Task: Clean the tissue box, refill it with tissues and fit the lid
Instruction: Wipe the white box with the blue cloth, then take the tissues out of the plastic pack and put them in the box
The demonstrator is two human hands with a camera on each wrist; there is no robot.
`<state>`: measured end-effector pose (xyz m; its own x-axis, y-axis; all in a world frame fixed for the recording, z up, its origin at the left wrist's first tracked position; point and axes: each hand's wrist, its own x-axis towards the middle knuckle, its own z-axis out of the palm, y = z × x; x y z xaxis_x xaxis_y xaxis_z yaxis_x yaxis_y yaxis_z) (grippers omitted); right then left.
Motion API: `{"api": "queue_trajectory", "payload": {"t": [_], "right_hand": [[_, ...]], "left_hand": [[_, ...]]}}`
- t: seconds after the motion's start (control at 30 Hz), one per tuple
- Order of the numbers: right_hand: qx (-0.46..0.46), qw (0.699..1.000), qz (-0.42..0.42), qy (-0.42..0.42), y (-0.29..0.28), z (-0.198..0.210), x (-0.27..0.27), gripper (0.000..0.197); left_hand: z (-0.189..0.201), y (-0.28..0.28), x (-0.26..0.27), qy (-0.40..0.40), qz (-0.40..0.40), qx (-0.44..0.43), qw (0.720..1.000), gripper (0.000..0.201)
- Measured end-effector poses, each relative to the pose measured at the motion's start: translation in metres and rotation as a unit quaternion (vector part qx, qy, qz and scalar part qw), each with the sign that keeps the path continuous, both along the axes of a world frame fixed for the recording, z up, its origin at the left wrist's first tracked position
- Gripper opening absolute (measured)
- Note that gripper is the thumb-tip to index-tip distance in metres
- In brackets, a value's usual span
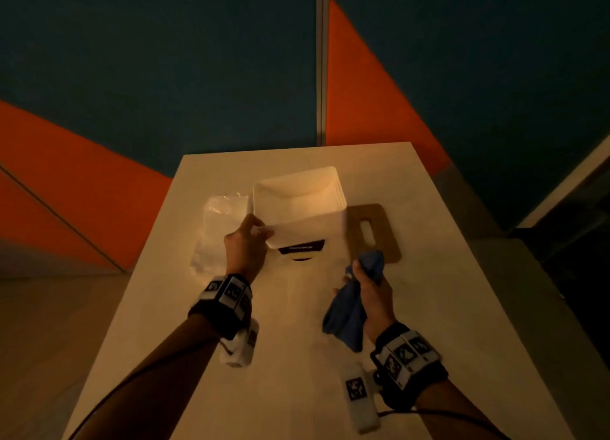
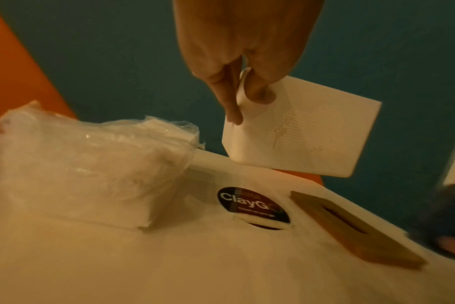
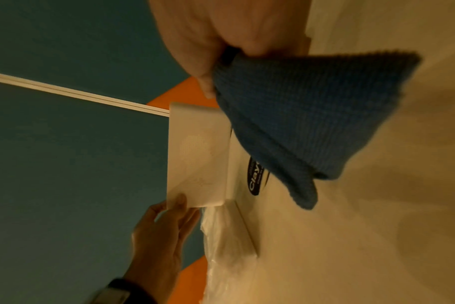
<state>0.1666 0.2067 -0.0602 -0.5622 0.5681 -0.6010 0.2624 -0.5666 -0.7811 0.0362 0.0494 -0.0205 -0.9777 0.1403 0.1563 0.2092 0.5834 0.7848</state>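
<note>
The left hand [image 1: 246,241] pinches the empty box [image 1: 298,205] by a corner, tipped up off the table [image 1: 297,357]; the right hand [image 1: 371,288] grips a cloth [image 1: 346,314], apart from it. Wiping seems just beginning; the tissues [image 1: 219,228] stay wrapped, and the lid [image 1: 373,231] lies unfitted beside the box

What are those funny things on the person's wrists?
Each bare forearm wears a black wrist strap carrying white blocks printed with black square patterns. A small white camera unit hangs beside each strap, and a thin dark cable trails back along the arm.
</note>
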Motion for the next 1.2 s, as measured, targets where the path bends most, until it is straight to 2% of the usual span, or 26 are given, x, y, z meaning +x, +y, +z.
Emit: {"api": "queue_trajectory", "payload": {"t": [0.17, 0.23, 0.4, 0.53, 0.67, 0.77, 0.87, 0.93, 1.0, 1.1, 1.2], "right_hand": [[-0.034, 0.999, 0.005, 0.003, 0.008, -0.018, 0.028, 0.025], [-0.022, 0.999, 0.022, -0.009, 0.008, -0.018, 0.038, 0.030], [-0.001, 0.998, 0.065, -0.002, 0.010, -0.017, 0.050, 0.032], [0.021, 0.997, 0.063, -0.029, 0.014, -0.021, 0.056, 0.033], [0.127, 0.985, 0.085, -0.082, 0.018, -0.019, 0.061, 0.039], [0.265, 0.950, 0.103, -0.128, 0.017, -0.008, 0.063, 0.041], [0.381, 0.906, 0.123, -0.136, 0.010, -0.008, 0.052, 0.056], [0.401, 0.879, 0.201, -0.160, 0.002, -0.019, 0.038, 0.071], [0.387, 0.855, 0.276, -0.209, -0.007, -0.032, 0.027, 0.081], [0.461, 0.767, 0.370, -0.250, -0.014, -0.052, 0.028, 0.087], [0.511, 0.693, 0.439, -0.256, -0.012, -0.072, 0.037, 0.133]], "left_hand": [[-0.015, 0.012, -0.027, -0.096, 0.017, 0.023, 0.995, 0.003], [-0.030, 0.013, -0.029, -0.107, 0.011, 0.004, 0.994, 0.006], [-0.049, 0.016, -0.034, -0.082, -0.002, -0.050, 0.995, 0.007], [-0.059, 0.015, -0.039, -0.030, -0.037, -0.105, 0.993, 0.005], [-0.062, 0.009, -0.039, -0.010, -0.055, -0.141, 0.988, 0.009], [-0.060, 0.007, -0.036, -0.008, -0.067, -0.143, 0.987, 0.015], [-0.062, 0.003, -0.028, -0.009, -0.072, -0.123, 0.990, 0.042], [-0.065, -0.003, -0.020, 0.008, -0.082, -0.138, 0.987, 0.059], [-0.067, -0.012, -0.011, 0.030, -0.082, -0.149, 0.985, 0.065], [-0.061, -0.028, 0.008, 0.034, -0.071, -0.158, 0.984, 0.064], [-0.058, -0.048, 0.027, 0.033, -0.052, -0.188, 0.980, 0.059]]}}
